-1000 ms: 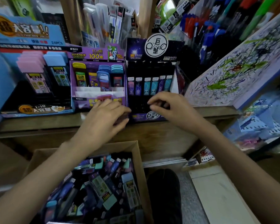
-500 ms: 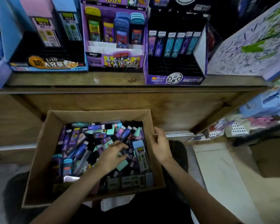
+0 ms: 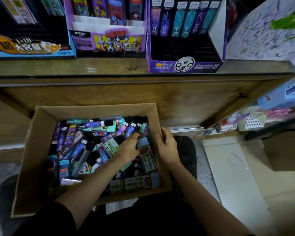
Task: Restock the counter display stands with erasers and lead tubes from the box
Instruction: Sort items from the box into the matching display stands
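Now: right hand [image 3: 168,147] curled on the right wall of the cardboard box [image 3: 95,110], fingers hooked over its rim. Left hand [image 3: 129,149] down inside, palm down, fingers bent into the heap of lead tubes [image 3: 78,148] and erasers [image 3: 111,128]; whether they pinch anything I cannot tell. Box rests on my lap below the wooden counter [image 3: 92,67]. The purple lead-tube display stand [image 3: 186,65] is on top.

Update: a second ago we had both hands up at the counter stands [image 3: 186,65], and now they're down at the box [image 3: 95,109]. Our right hand [image 3: 167,147] has landed on its 3 o'clock wall. Our left hand [image 3: 129,148] slid from mid-pile toward 2 o'clock, fingers in among the lead tubes [image 3: 129,131].
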{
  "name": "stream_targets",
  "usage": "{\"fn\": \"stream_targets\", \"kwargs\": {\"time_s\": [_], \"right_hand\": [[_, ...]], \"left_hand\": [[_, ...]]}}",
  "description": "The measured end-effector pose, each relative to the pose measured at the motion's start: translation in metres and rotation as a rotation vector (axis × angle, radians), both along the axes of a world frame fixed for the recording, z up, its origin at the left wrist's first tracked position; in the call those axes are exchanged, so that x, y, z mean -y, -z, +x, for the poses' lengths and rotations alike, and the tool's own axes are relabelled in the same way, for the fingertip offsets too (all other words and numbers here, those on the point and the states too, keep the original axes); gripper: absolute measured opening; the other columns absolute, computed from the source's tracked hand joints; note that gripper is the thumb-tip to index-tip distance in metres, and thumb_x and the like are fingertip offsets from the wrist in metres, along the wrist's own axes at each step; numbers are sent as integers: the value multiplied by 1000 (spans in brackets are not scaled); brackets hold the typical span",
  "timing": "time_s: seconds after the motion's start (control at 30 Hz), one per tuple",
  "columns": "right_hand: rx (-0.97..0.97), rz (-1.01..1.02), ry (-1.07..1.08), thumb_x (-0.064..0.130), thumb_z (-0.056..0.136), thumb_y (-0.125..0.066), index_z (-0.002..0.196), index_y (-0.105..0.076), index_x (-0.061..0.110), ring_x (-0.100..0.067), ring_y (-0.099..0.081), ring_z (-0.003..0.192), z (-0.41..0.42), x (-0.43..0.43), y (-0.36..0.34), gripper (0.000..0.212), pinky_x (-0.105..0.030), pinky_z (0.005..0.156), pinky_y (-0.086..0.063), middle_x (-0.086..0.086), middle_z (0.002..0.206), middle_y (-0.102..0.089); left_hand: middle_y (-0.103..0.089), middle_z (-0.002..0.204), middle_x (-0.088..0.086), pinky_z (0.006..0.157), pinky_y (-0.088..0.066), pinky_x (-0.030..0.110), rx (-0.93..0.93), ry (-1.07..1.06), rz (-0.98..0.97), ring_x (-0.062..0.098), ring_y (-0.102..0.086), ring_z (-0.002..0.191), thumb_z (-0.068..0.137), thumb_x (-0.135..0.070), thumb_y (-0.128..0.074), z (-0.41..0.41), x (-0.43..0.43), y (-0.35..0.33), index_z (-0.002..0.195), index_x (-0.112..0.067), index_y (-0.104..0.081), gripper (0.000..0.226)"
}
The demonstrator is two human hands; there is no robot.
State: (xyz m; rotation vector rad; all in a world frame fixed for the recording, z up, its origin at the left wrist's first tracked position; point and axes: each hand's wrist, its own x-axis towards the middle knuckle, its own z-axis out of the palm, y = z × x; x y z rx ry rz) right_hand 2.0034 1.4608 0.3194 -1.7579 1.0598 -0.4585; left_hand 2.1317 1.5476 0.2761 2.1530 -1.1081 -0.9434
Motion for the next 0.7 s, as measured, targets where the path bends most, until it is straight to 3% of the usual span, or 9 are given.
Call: {"fn": "stream_targets", "kwargs": {"time_s": [0.07,0.17,0.27,0.37,0.43,0.53,0.57,0.63,0.7], "right_hand": [[5,14,-2,19,97,-46,121,-52,16,-10,-57,104,0,-1,-1,25,-11,81,-45,-2,115,-59],[-75,5,-2,19,97,-46,128,-50,10,-16,-54,109,1,-2,-6,32,-31,94,-47,-6,121,-54],[-225,-345,-53,16,96,-48,126,-51,8,-18,-45,114,-2,-6,-13,32,-29,98,-40,-8,124,-47],[-198,-703,-175,8,92,-52,117,-56,6,-20,-44,114,-3,-15,-19,25,-29,98,-37,-9,121,-51],[-176,-604,-380,10,93,-50,113,-58,10,-17,-52,107,1,-22,-20,22,-28,92,-46,-6,115,-55],[-368,-70,-796,17,95,-52,115,-57,13,-16,-60,102,13,-31,-16,21,-34,86,-51,-5,112,-62],[-457,9,-920,19,93,-55,117,-56,12,-18,-59,104,17,-34,-12,25,-34,88,-49,-7,115,-62],[-580,9,-1085,27,90,-61,122,-55,11,-22,-55,108,18,-37,-3,36,-34,90,-46,-8,121,-58],[-609,-26,-1107,34,88,-64,125,-54,12,-22,-52,109,14,-39,6,45,-28,87,-43,-8,123,-54]], "left_hand": [[-58,107,4,81,-46,27,-190,-129,-91,18,-57,97,79,-11,-74,-2,-7,-2,110,-13,-52,39],[-61,95,6,75,-47,25,-438,-300,-147,21,-59,89,78,0,-72,-1,-22,-12,99,-11,-56,28],[-66,88,3,69,-50,16,-564,-504,-230,17,-61,84,80,2,-68,10,-43,-28,94,-7,-63,17],[-66,88,7,76,-48,25,-602,-640,-310,18,-61,80,86,-3,-62,31,-73,-46,100,-1,-65,15],[-63,85,8,75,-47,23,-558,-644,-330,15,-59,78,88,-3,-59,44,-95,-54,101,3,-64,16],[-62,93,14,85,-44,38,-521,-597,-280,23,-56,89,90,-4,-57,56,-123,-58,102,2,-64,15],[-61,94,15,85,-43,42,-519,-591,-263,25,-55,89,90,-5,-56,59,-130,-58,102,3,-63,16],[-54,89,17,79,-40,42,-505,-585,-244,25,-49,85,91,-6,-56,62,-139,-57,100,11,-58,19],[-47,88,15,76,-35,40,-491,-580,-245,25,-43,83,92,-6,-55,61,-143,-56,97,17,-52,24]]}}
